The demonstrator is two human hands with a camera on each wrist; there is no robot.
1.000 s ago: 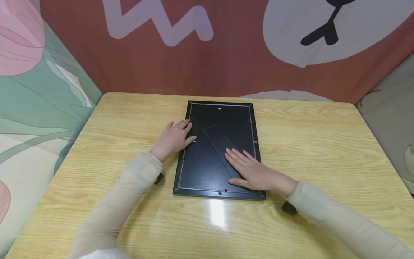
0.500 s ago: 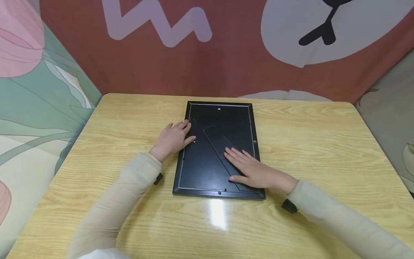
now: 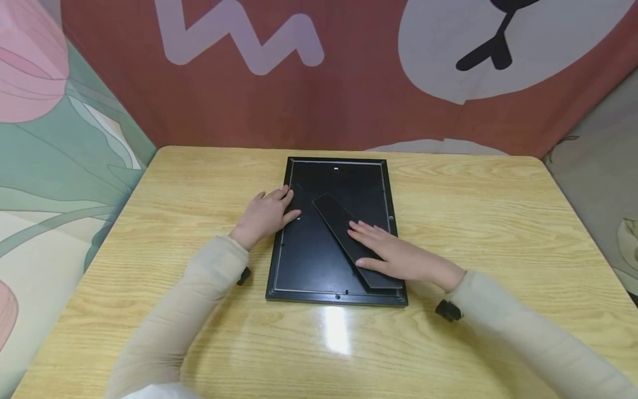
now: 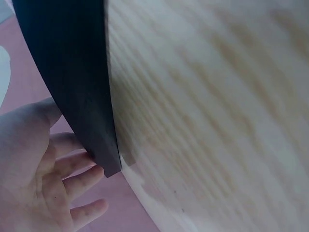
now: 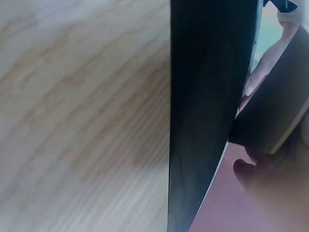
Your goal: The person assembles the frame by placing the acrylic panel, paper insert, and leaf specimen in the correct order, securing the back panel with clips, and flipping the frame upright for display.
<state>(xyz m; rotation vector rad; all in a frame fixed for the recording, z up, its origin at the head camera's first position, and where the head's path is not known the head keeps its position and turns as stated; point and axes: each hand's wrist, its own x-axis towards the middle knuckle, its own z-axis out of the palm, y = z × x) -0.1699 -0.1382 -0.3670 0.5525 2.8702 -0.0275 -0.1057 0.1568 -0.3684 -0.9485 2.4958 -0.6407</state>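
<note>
A black picture frame [image 3: 309, 260] lies back side up on the table in the head view. Its slanting stand leg [image 3: 335, 220] is tilted up from the backing, with the lower end raised; the right wrist view shows the gap under this leg [image 5: 273, 106]. My right hand [image 3: 394, 254] lies over the leg with fingers extended and the thumb near its left edge. My left hand [image 3: 266, 213] rests on the frame's left border, thumb reaching over the backing. In the left wrist view, the relaxed fingers of that hand [image 4: 34, 179] lie along the frame's side [image 4: 72, 72].
The wood-grain table [image 3: 498, 221] extends around the frame, its far edge close behind it. A reddish-brown patterned curtain [image 3: 349, 94] hangs beyond that edge, with a floral one [image 3: 94, 166] at the left. Black wrist devices show under both sleeves.
The stand leg has risen from lying flat in the backing to a tilt. My right hand has come up slightly with it. My left hand stays at the frame's left border.
</note>
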